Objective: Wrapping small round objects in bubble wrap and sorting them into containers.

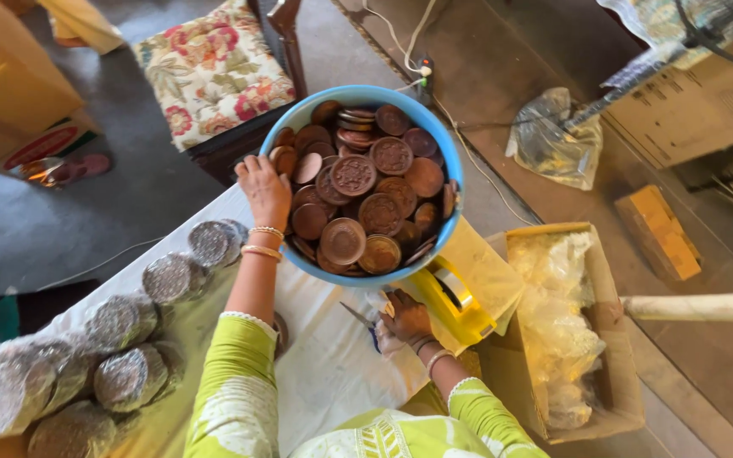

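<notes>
Here, one blue bowl (434, 144) of brown embossed discs (354, 175), perhaps thirty.
Left hand (266, 188) pinches a disc at its rim; right hand (406, 318) grips scissors (358, 316); about nine foil-wrapped stacks (129, 377) crowd the tabletop's left edge.

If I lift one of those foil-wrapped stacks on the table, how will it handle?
The foil-wrapped stacks look like short cylinders, so one laid on its side would probably roll. The crinkled foil likely dents and may slip a little in a grip. If they hold discs like those in the blue bowl, each is probably heavy for its size.
</notes>
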